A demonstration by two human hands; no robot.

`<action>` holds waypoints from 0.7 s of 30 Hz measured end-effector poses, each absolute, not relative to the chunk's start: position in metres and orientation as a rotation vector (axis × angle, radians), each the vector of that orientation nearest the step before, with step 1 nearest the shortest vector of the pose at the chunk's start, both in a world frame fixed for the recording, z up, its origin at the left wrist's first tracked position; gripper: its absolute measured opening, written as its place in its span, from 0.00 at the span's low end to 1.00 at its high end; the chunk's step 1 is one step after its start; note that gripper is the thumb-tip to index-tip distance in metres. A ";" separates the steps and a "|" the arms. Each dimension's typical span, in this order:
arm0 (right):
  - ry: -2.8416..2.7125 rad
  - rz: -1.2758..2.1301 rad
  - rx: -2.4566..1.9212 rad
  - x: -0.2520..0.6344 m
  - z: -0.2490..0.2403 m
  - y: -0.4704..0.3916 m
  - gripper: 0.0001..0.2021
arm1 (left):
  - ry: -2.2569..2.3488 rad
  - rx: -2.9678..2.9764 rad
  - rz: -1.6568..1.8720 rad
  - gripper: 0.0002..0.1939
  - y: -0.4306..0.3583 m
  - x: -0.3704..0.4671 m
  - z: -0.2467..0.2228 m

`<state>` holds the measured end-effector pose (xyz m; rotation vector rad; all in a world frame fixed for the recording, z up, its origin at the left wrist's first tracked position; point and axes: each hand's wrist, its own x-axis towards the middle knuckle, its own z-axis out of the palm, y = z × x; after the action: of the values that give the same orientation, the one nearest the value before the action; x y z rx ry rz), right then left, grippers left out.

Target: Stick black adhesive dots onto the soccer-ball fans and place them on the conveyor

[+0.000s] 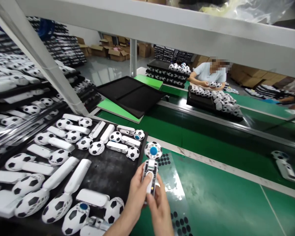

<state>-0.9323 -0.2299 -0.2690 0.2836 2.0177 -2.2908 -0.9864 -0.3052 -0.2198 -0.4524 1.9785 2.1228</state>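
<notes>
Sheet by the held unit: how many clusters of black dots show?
2. One at the top of the sheet, beside the held unit: upper cluster. The lower cluster is right of the right hand. The hands may hide more.

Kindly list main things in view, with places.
Near tray: 1, black, left
Tray devices: many, mostly white, near tray
Held device: 1, mostly white, lower centre
Bench: 1, green, near
Dot sheet: 1, clear, bench
Belt: 1, green, beyond bench
Lone device: 1, mostly white, belt
Far tray: 1, black, centre
Co-worker: 1, pale blue top, back
Balls: many, white, black, before co-worker
Other arm: 1, dark sleeve, right
Boxes: several, brown, back
Stacked trays: several, black, left
Frame: 1, pale grey, overhead
Left hand, right hand: 2, bare, on held device
</notes>
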 end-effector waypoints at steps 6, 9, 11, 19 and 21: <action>2.398 -2.077 0.621 -1.052 -0.291 -0.146 0.32 | 2.672 -0.533 1.727 0.26 -0.363 -1.027 -0.233; 2.600 -1.889 0.775 -1.122 -0.293 -0.085 0.26 | 2.956 -0.402 1.441 0.19 -0.420 -1.046 -0.242; 2.761 -1.741 0.826 -1.149 -0.291 -0.054 0.19 | 3.017 -0.172 1.282 0.13 -0.445 -1.063 -0.250; 2.894 -1.375 0.151 -1.078 -0.299 -0.108 0.06 | 3.067 0.309 0.830 0.12 -0.460 -1.108 -0.262; 2.863 -1.288 0.027 -1.051 -0.309 -0.139 0.05 | 3.071 0.385 0.741 0.14 -0.462 -1.105 -0.261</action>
<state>-1.0511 -0.1387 -0.3095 0.0273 2.8630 -1.2877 -1.1046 -0.4622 -0.2607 0.3850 3.0707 0.7415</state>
